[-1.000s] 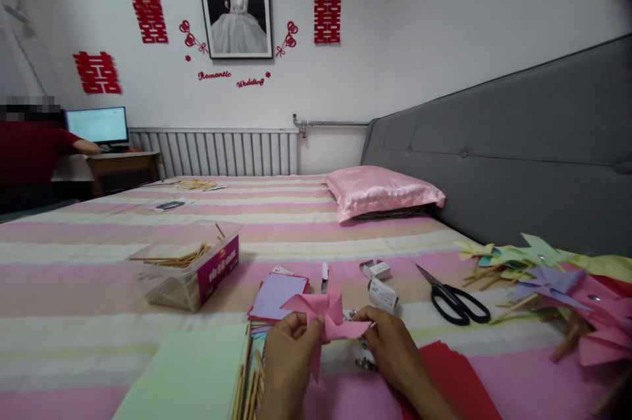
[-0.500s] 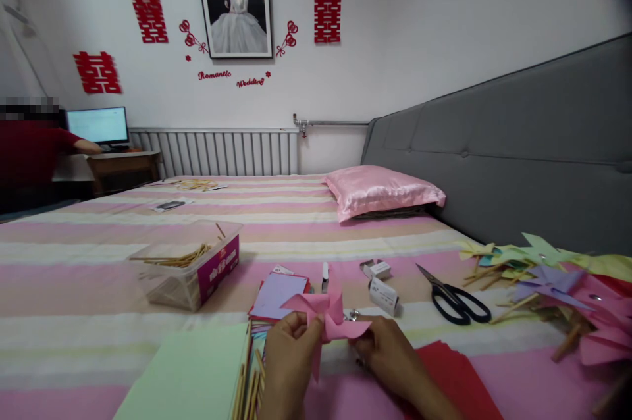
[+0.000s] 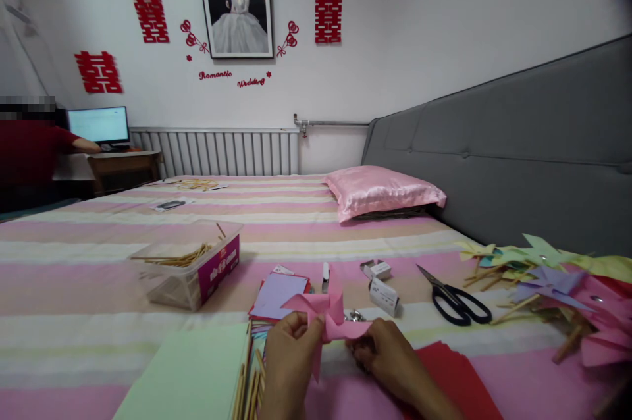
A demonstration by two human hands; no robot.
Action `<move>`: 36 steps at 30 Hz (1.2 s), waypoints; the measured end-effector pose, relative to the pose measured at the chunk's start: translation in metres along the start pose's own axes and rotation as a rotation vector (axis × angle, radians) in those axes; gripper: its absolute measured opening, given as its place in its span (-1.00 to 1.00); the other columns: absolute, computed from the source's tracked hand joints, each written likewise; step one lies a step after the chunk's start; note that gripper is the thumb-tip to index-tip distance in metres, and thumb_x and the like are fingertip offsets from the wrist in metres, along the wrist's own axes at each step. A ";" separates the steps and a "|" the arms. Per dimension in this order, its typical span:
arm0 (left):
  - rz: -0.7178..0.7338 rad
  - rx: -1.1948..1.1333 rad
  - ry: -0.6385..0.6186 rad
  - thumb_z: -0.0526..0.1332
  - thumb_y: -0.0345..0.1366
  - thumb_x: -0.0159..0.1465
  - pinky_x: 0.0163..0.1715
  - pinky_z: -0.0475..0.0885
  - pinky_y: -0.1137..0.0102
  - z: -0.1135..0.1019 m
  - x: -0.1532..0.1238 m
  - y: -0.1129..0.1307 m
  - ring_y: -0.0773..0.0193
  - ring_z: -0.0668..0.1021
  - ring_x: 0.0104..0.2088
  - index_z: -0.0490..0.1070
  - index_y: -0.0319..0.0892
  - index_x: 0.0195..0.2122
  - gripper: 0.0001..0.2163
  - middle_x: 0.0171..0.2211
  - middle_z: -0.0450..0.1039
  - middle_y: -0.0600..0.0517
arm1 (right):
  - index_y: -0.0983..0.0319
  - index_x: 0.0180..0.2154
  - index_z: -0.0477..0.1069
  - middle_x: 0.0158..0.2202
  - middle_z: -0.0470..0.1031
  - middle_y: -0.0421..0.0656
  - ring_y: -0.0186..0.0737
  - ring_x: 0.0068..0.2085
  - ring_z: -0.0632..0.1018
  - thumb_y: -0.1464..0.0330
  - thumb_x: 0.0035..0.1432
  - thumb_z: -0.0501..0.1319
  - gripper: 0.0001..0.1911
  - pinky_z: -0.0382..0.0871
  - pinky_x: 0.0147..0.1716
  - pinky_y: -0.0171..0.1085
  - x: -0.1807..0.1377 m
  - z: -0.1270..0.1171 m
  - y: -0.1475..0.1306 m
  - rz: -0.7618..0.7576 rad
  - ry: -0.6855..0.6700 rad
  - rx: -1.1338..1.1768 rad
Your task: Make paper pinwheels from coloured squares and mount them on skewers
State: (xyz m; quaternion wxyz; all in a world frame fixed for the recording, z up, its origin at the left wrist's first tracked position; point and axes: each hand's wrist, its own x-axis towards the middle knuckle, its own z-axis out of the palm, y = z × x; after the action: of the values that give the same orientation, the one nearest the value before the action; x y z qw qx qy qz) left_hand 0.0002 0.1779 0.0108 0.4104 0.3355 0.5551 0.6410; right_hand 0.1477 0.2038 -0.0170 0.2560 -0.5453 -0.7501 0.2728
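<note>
A pink paper pinwheel [image 3: 332, 315] is pinched at its centre between the thumb and fingers of my left hand [image 3: 295, 344]. Its blades are folded in and spread outward. My right hand [image 3: 382, 353] is at the pinwheel's right blade, its fingers curled together just under the blade tip. Whatever those fingers hold, if anything, is hidden. Just behind that blade lies a small heap of shiny metal pins [image 3: 356, 316] on the bedspread. Red paper sheets [image 3: 457, 380] lie partly beneath my right forearm.
Scissors [image 3: 454, 298] and small white boxes [image 3: 384, 296] lie right of centre. Finished pinwheels [image 3: 548, 282] pile at the far right. Left are a plastic box of sticks [image 3: 190, 268], green paper [image 3: 190, 374], loose sticks [image 3: 251, 384] and purple squares [image 3: 279, 295]. A person in red [image 3: 29, 150] sits at a desk.
My right hand's fingers have curled in and shifted slightly by the right blade, uncovering more of the metal pins. My left hand and the pinwheel have stayed nearly still.
</note>
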 end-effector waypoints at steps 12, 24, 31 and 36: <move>-0.016 -0.017 -0.003 0.27 -0.25 -0.20 -0.69 0.05 0.54 0.001 -0.001 0.002 0.47 0.23 -0.75 0.30 -0.21 -0.80 -0.80 -0.83 0.27 0.15 | 0.24 -0.49 0.52 -0.53 0.54 -0.20 -0.24 -0.46 0.48 0.50 -0.16 0.12 -0.80 0.17 -0.50 -0.37 0.000 0.000 -0.005 0.037 0.022 -0.015; -0.012 -0.010 0.001 0.26 -0.26 -0.20 -0.69 0.02 0.55 0.001 -0.002 0.004 0.49 0.20 -0.76 0.27 -0.20 -0.80 -0.80 -0.84 0.24 0.16 | 0.24 -0.51 0.51 -0.53 0.55 -0.19 -0.24 -0.42 0.49 0.51 -0.11 0.11 -0.80 0.19 -0.45 -0.37 0.001 0.001 -0.002 -0.014 -0.005 -0.019; -0.017 -0.010 0.000 0.26 -0.25 -0.20 -0.69 0.02 0.55 0.002 -0.002 0.003 0.48 0.20 -0.75 0.27 -0.20 -0.79 -0.80 -0.83 0.25 0.15 | 0.22 -0.43 0.53 -0.42 0.57 -0.17 -0.20 -0.34 0.51 0.50 -0.07 0.09 -0.76 0.22 -0.39 -0.35 0.001 0.003 0.003 -0.022 0.012 -0.021; -0.005 -0.004 -0.003 0.26 -0.25 -0.20 -0.68 0.02 0.55 0.001 -0.003 0.004 0.49 0.20 -0.75 0.25 -0.21 -0.80 -0.79 -0.84 0.23 0.17 | 0.23 -0.50 0.54 -0.53 0.55 -0.20 -0.23 -0.43 0.50 0.49 -0.10 0.13 -0.80 0.19 -0.47 -0.37 0.002 0.004 0.001 -0.013 0.019 -0.019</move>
State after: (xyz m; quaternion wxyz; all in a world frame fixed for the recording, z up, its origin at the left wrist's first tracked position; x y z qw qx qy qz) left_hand 0.0018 0.1760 0.0155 0.4135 0.3344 0.5539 0.6407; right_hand 0.1446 0.2052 -0.0205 0.2598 -0.5454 -0.7538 0.2585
